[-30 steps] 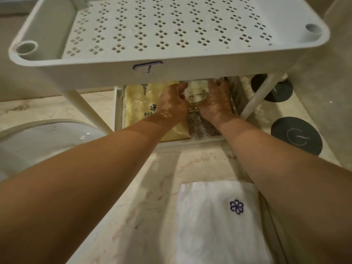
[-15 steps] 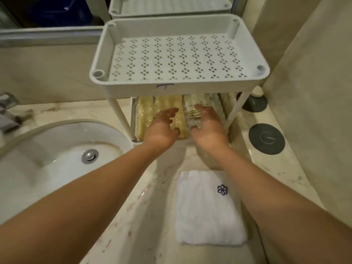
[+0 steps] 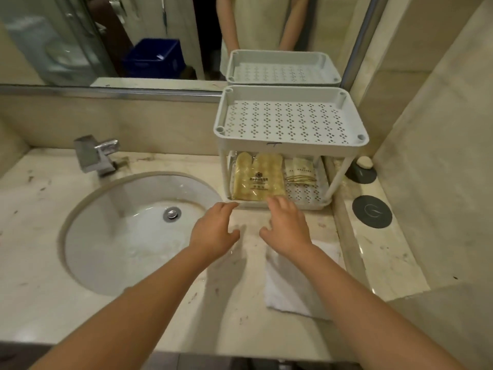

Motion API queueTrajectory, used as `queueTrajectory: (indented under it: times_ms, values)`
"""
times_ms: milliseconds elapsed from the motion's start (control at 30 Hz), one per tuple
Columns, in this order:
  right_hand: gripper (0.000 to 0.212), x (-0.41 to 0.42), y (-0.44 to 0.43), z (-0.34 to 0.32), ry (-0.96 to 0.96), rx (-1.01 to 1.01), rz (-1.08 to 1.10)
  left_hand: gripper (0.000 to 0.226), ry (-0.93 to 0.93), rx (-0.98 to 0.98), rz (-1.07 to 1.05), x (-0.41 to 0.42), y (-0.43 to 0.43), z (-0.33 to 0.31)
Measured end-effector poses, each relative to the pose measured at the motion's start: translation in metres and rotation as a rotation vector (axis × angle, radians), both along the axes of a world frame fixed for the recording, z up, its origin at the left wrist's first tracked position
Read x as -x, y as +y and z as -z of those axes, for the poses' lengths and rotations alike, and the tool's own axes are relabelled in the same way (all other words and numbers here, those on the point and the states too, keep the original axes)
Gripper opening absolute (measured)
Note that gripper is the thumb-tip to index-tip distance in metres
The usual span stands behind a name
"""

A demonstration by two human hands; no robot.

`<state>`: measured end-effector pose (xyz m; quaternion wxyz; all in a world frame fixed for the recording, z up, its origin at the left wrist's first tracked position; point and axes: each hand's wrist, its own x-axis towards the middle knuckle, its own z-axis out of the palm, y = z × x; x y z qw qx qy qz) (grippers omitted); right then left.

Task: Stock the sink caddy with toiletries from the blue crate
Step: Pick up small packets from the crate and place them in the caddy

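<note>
Now both grips are wide and hold nothing. The left hand (image 3: 216,231) and the right hand (image 3: 288,228) hover with fingers spread and relaxed over the beige marble tabletop (image 3: 40,289), near its right end. A second ago both were reaching in under the upper tier, working on the packets; they have since let go and drawn back out. The right fingertips sit just at the front edge of the lower tray, and I cannot tell whether they touch it.

Beyond them, the white perforated plastic two-tier sink caddy (image 3: 290,145) stands against the back edge. The flat yellow printed packet (image 3: 257,180) lies in the left half of its lower tray. The small cream sachets (image 3: 300,172) lie just beside it, toward the right.

I judge this placement finished, with the upper tier yet to be stocked. The blue plastic crate (image 3: 157,58) shows only as a mirror reflection, so the next item likely calls for turning away. A folded white towel (image 3: 293,289) lies under the right forearm.
</note>
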<state>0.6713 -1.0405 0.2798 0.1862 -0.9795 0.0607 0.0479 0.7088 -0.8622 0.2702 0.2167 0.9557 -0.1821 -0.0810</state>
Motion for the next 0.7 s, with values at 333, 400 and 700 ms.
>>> queueTrajectory:
  times_ms: [333,400,700]
  values:
    - [0.074,-0.006,0.080,-0.005,0.017,0.048,-0.289,0.066,-0.066,-0.135,-0.225,0.040,0.095,-0.007]
    - [0.075,-0.009,0.102,-0.005,0.030,0.057,-0.348,0.066,-0.068,-0.154,-0.290,0.050,0.117,-0.007]
    - [0.074,-0.005,0.211,-0.008,0.047,0.112,-0.657,0.066,-0.044,-0.154,-0.577,0.106,0.210,-0.008]
